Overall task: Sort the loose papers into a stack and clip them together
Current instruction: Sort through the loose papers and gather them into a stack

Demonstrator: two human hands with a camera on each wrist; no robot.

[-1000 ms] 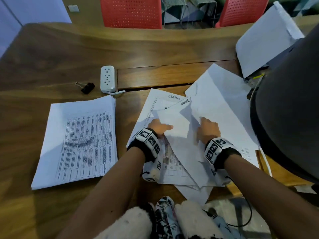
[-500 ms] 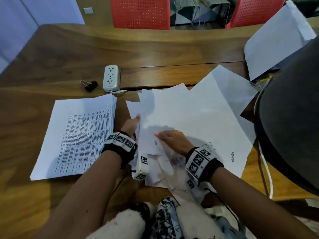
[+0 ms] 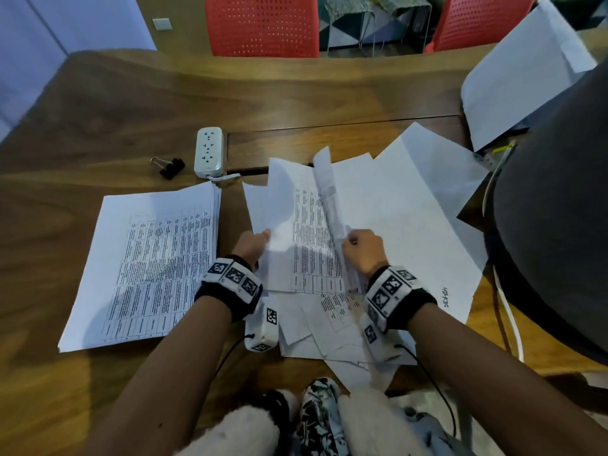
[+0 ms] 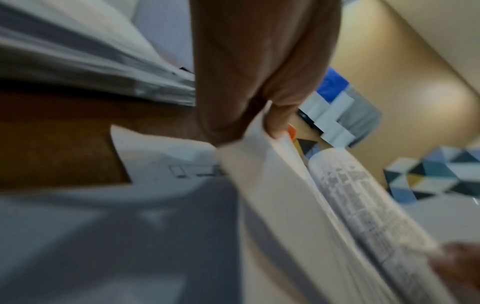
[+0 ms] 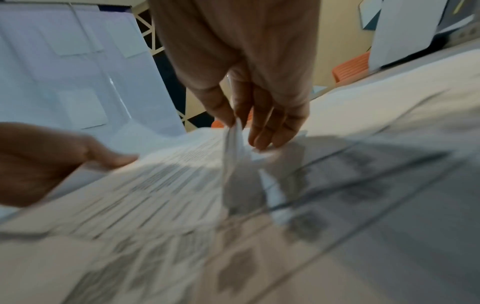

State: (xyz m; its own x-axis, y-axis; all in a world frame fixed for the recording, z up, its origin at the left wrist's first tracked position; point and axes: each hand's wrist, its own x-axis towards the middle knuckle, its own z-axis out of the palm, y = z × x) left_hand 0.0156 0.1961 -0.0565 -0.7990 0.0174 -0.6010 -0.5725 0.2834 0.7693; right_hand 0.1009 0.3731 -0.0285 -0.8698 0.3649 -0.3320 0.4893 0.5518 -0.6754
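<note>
A neat stack of printed sheets (image 3: 148, 264) lies on the wooden table at the left. A loose, fanned pile of papers (image 3: 394, 232) covers the middle and right. My left hand (image 3: 255, 243) pinches the left edge of a raised printed sheet (image 3: 309, 232) between thumb and fingers; the same pinch shows in the left wrist view (image 4: 270, 123). My right hand (image 3: 362, 250) pinches a sheet (image 5: 233, 144) that stands on edge and curls up from the pile. A black binder clip (image 3: 171, 166) sits beyond the stack, untouched.
A white power strip (image 3: 209, 152) lies beside the clip. More white paper (image 3: 513, 77) rests at the far right on a dark object (image 3: 559, 209) with cables. Two red chairs (image 3: 263, 24) stand behind the table. The table's near edge is at my lap.
The right hand went from lying flat on the pile to pinching up a sheet on edge. The left hand now holds a printed sheet's edge, exposing print that blank sheets covered before.
</note>
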